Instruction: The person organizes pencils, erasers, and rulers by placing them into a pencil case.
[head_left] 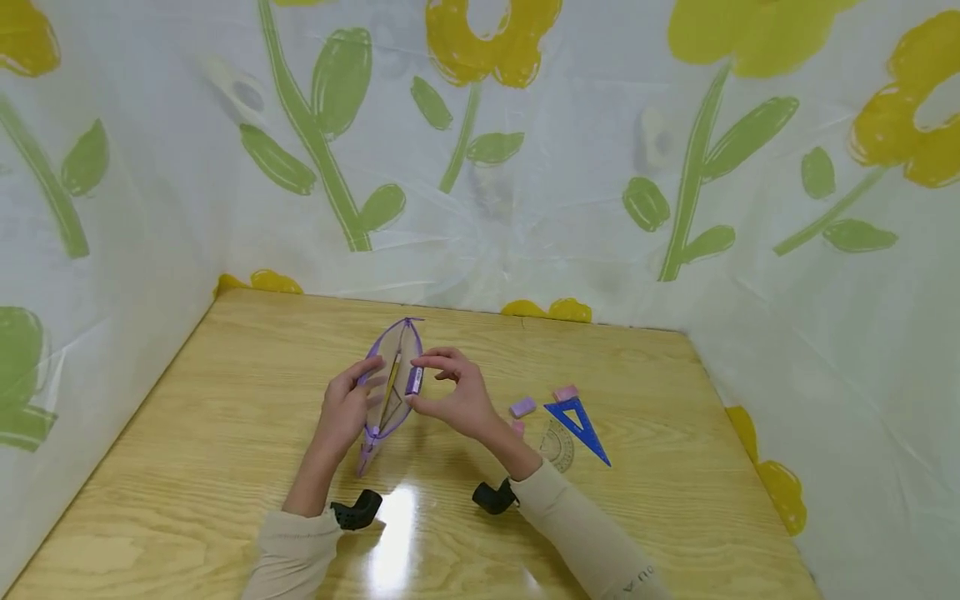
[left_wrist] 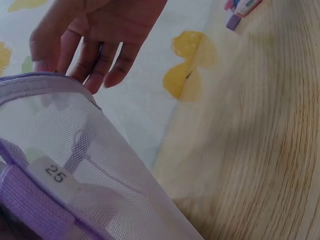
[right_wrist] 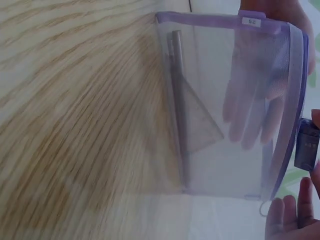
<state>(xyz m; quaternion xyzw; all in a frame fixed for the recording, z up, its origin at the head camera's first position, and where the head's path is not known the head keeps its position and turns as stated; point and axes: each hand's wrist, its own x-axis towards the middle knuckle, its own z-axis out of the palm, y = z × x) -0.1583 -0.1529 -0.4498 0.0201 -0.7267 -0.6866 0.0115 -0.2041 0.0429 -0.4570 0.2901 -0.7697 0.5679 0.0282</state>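
The left hand [head_left: 345, 408] holds a mesh zip pencil pouch [right_wrist: 215, 115] by its left rim, in the head view. The pouch is unzipped with its mouth spread, trimmed in purple. A yellow pencil [head_left: 390, 392] and a clear set square [right_wrist: 200, 120] show inside it. Between thumb and fingers, the right hand [head_left: 461, 400] pinches a small dark purple block [head_left: 415, 380] with pale lettering, at the right rim of the mouth. Its exact kind is unclear. The left wrist view has a white tag [left_wrist: 55, 172] marked 25 on the pouch.
Right of the hands lie a lilac eraser [head_left: 522, 407], a pink eraser [head_left: 566, 392], a blue set square [head_left: 581, 429] and a clear protractor [head_left: 557, 446]. A small pink piece [head_left: 518, 428] is partly hidden by the right arm. Flowered sheeting [head_left: 525, 208] walls the wooden table [head_left: 225, 433].
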